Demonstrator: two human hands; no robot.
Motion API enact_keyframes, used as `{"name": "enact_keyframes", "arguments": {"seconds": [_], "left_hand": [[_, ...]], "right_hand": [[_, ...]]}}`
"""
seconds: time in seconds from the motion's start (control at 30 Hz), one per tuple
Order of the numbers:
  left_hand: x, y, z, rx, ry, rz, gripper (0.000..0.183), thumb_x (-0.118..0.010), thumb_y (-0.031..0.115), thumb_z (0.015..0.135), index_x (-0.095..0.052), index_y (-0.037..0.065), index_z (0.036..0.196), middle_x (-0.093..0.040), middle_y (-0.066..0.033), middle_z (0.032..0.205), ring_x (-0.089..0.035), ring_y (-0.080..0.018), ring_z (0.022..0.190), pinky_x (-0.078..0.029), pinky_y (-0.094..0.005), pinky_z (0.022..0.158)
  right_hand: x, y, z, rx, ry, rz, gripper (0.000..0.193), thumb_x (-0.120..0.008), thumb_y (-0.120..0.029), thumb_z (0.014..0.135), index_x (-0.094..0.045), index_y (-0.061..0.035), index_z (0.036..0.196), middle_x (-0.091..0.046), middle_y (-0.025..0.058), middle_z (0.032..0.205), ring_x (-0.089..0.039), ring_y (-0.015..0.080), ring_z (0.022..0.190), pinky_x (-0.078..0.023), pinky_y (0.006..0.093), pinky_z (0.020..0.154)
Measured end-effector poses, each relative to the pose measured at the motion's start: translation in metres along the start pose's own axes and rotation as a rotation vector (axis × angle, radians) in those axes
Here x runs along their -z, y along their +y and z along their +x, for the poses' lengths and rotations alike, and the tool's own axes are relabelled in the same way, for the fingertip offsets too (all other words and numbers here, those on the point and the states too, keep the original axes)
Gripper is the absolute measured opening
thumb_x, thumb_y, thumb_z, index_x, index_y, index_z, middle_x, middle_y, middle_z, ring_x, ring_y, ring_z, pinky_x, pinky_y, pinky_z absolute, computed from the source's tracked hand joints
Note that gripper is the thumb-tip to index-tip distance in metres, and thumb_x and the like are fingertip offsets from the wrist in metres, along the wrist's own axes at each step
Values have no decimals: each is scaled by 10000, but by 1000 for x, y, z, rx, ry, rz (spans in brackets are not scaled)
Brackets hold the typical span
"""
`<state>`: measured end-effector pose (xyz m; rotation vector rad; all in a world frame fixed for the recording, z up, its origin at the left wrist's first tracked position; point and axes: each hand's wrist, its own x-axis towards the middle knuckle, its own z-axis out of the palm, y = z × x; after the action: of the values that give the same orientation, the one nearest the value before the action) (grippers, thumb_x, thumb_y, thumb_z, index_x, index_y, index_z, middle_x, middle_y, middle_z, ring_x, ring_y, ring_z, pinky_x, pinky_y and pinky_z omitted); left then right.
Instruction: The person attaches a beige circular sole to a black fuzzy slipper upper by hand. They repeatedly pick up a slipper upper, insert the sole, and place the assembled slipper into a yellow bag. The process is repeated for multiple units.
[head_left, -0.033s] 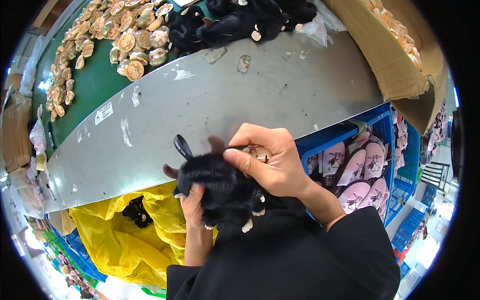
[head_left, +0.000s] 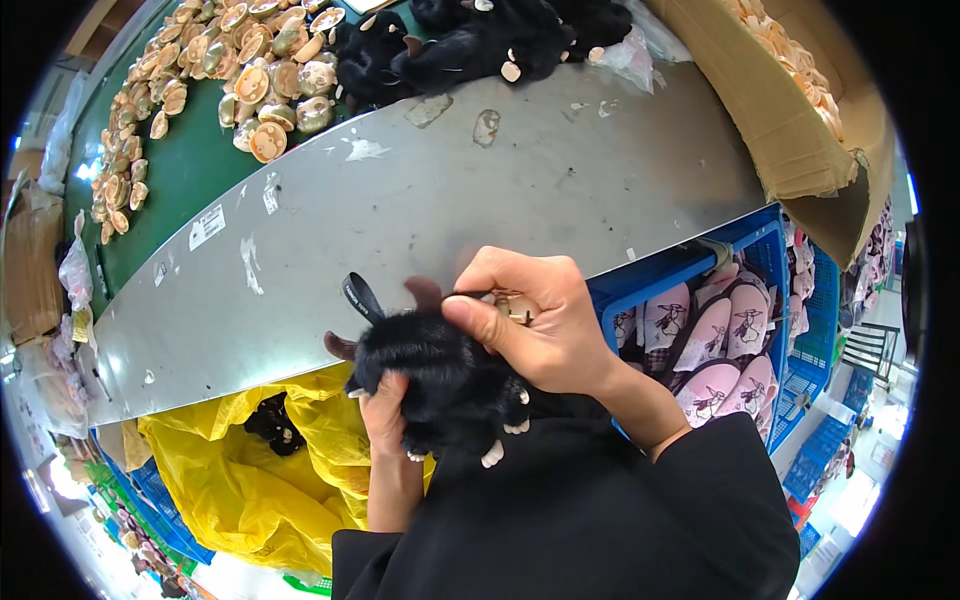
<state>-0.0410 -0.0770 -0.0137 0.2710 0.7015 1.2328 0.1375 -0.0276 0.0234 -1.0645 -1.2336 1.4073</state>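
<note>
My left hand (head_left: 385, 412) is closed round a black plush animal (head_left: 425, 365), its thumb pressed into the fur. The toy has brown ears (head_left: 425, 293), pale paws (head_left: 492, 453) and a black ribbon loop (head_left: 362, 297) standing up from it. At its upper right, my right hand (head_left: 535, 320) is closed, thumb and forefinger pinching a thin dark piece against the toy. A small tan shiny piece (head_left: 516, 307) shows in the curl of that hand; most of it is hidden by the fingers.
A grey metal table edge (head_left: 560, 170) lies ahead. Many round tan face-shaped pieces (head_left: 268, 141) cover the green surface (head_left: 190, 180), beside black plush toys (head_left: 480, 55). Right are a cardboard box (head_left: 790, 130) and a blue crate (head_left: 650, 290) of pink slippers (head_left: 705, 330). A yellow bag (head_left: 230, 510) hangs lower left.
The brown ear near my right hand has shifted slightly to the left, and the ribbon loop has tipped a little. Both hands keep their hold.
</note>
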Motion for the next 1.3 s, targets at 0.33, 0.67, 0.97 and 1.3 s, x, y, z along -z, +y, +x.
{"name": "enact_keyframes", "arguments": {"seconds": [0.33, 0.67, 0.97, 1.3], "left_hand": [[40, 32, -8, -17, 33, 437, 706, -718, 262, 892, -420, -9, 1472, -553, -163, 1431, -556, -324, 1322, -435, -446, 1146], [30, 23, -1, -28, 31, 192, 723, -610, 360, 988, -284, 66, 1562, -445, -180, 1537, -512, -323, 1374, -435, -449, 1152], [11, 26, 4, 86, -128, 242, 700, -765, 370, 833, -539, -68, 1329, -696, -209, 1117, -700, -338, 1053, -554, -412, 984], [-50, 21, 9, -17, 240, 284, 414, -684, 38, 905, -574, -83, 1285, -694, -155, 1115, -709, -246, 984, -577, -349, 909]], "right_hand": [[-10, -1, 11, 80, -48, -140, 168, -724, -116, 935, -614, 0, 881, -602, 120, 659, -558, 153, 555, -442, 299, 540], [-10, 0, 16, -86, -78, -13, 199, -715, -138, 975, -623, 9, 878, -541, -55, 686, -429, -9, 626, -341, 203, 519], [-15, 17, 16, 29, -58, -57, 232, -706, -169, 980, -621, 10, 860, -563, -34, 687, -451, 19, 635, -379, 218, 537], [-2, 10, 0, 131, 184, 106, 193, -563, -22, 1004, -573, 37, 1187, -642, 91, 1083, -612, 97, 899, -525, 250, 791]]}}
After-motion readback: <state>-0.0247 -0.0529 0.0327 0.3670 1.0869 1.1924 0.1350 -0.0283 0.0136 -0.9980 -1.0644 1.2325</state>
